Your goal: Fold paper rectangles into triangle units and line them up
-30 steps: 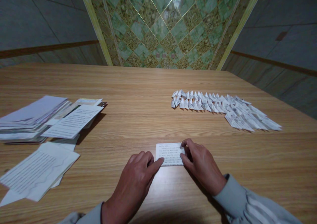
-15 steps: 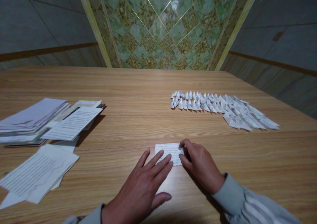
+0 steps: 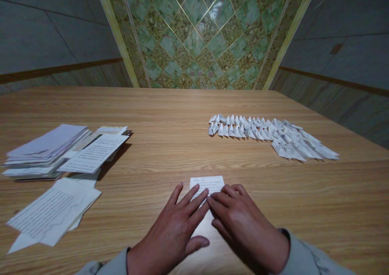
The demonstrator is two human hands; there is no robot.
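A small folded sheet of printed paper [image 3: 209, 181] lies on the table in front of me. My left hand [image 3: 179, 220] is open over its left and near part, fingers spread with the tips on the paper and the thumb out to the side. At the near right part of the sheet is my right hand [image 3: 240, 216], palm down. Its index fingertip meets the left fingertips at the paper's near edge, and its thumb sits apart below. Both hands cover the sheet's near edge.
On the left stand a stack of papers [image 3: 45, 143], a printed sheet [image 3: 94, 153] lying partly over it, and loose lined sheets [image 3: 54, 210]. Rows of folded paper pieces [image 3: 258, 129] lie at the far right of the wooden table [image 3: 152, 141]. A tiled wall [image 3: 197, 39] rises behind.
My right hand has left the paper's right edge and moved left and nearer, to its near edge beside my left fingers. My left hand has hardly moved. The view has shifted slightly.
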